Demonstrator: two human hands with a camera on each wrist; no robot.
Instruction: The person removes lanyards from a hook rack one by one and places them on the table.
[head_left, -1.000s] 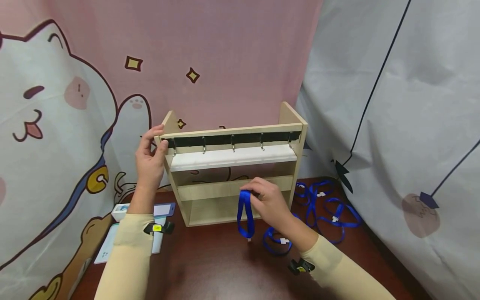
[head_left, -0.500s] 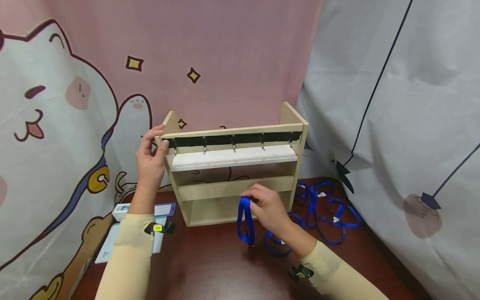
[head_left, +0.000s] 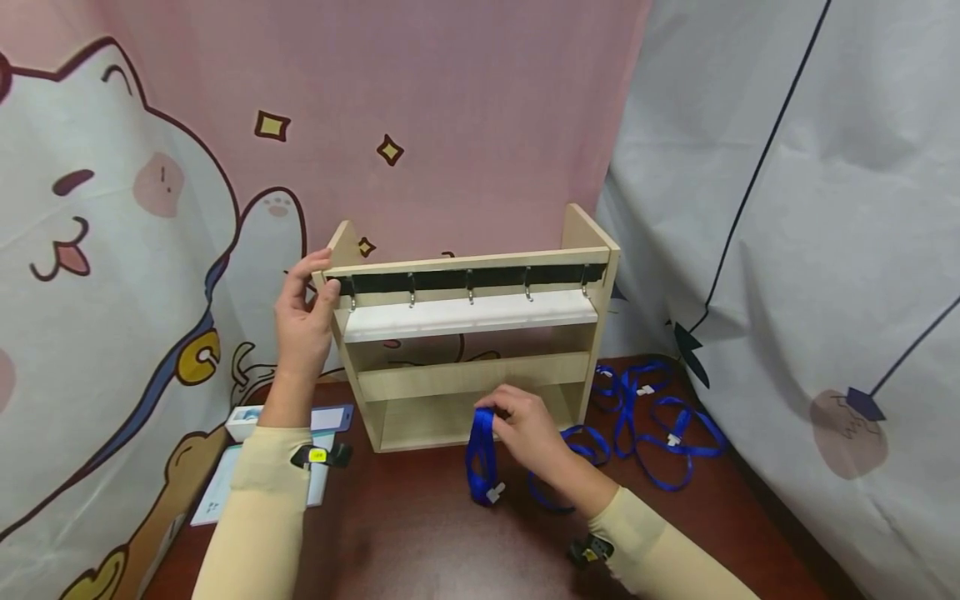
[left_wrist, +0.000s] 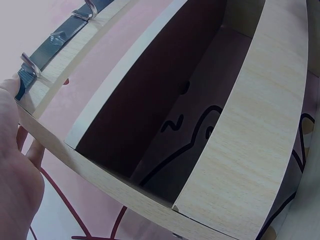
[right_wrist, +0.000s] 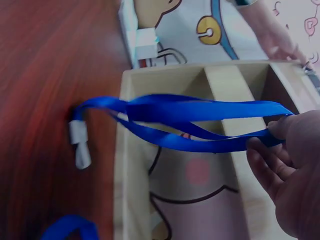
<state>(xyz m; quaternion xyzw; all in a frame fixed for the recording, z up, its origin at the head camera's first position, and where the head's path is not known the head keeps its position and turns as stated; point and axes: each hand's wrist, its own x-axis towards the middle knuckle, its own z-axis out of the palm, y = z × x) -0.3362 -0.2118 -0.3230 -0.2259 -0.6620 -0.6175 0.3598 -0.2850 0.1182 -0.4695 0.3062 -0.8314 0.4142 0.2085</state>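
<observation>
Below the hook rail [head_left: 468,279], right hand [head_left: 528,433] pinching blue lanyard [head_left: 478,454], loop hanging lengthwise toward counter [head_left: 420,525]; left hand [head_left: 302,321] gripping wooden rack [head_left: 472,375] corner.

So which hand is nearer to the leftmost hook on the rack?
Left. The left hand holds the wooden rack at its upper corner beside the leftmost hook. The right hand pinches a blue lanyard lower down.

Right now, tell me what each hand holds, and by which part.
The right hand pinches a blue lanyard by the top of its loop. The left hand grips the wooden rack by its upper left corner.
</observation>
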